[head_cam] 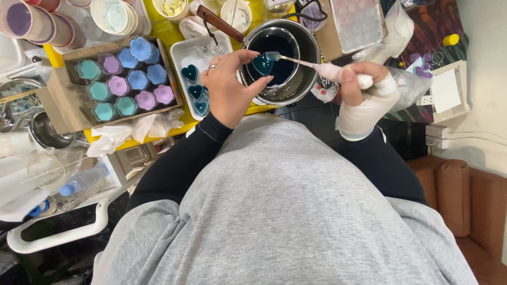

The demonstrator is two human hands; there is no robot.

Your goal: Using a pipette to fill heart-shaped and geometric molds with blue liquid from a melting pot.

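Observation:
My left hand (228, 84) pinches a small heart-shaped cup (262, 64) filled with dark teal liquid, held over a metal pot (303, 68). Inside the pot sits a smaller vessel of dark blue liquid (280, 58). My right hand (364, 89), wrapped in a white bandage at the wrist, grips the taped handle of a spoon (296, 59) whose bowl rests above the heart cup. A white tray (182, 55) to the left holds several more teal heart cups (196, 89).
A cardboard box (63, 84) at left holds several flower-shaped pieces in teal, blue and purple. Round tubs and cups stand at the back. A clear mould tray (359, 24) lies right of the pot. Crumpled tissue, a plastic bottle and a metal bowl lie at left.

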